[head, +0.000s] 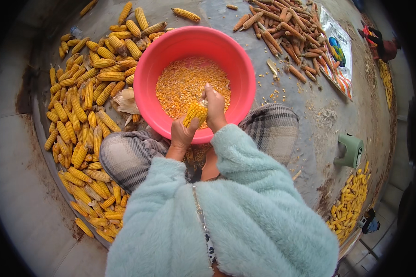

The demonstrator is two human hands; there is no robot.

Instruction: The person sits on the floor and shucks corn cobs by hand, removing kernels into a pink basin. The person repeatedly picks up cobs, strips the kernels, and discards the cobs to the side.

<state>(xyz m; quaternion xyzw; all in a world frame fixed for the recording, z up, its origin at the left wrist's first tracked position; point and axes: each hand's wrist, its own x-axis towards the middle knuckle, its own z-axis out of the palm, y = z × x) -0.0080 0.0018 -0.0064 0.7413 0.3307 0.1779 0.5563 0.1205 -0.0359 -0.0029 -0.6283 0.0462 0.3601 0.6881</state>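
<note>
A yellow ear of corn (195, 113) is tilted over the near side of a pink plastic basin (242, 59). My left hand (183, 132) is closed around its lower part. At the ear's upper end, my right hand (214, 106) presses with its fingers curled; whether it holds anything besides the ear's tip cannot be told. Loose corn kernels (183, 79) cover the basin's bottom. The basin stands between my bent knees, its near rim close to my wrists.
Many ears of corn (78, 110) lie heaped along the left. Bare corncobs (294, 27) are piled at the upper right, beside a printed sack (339, 52). A green plastic stool (352, 151) stands at right, near another corn heap (350, 200). People are at the far right.
</note>
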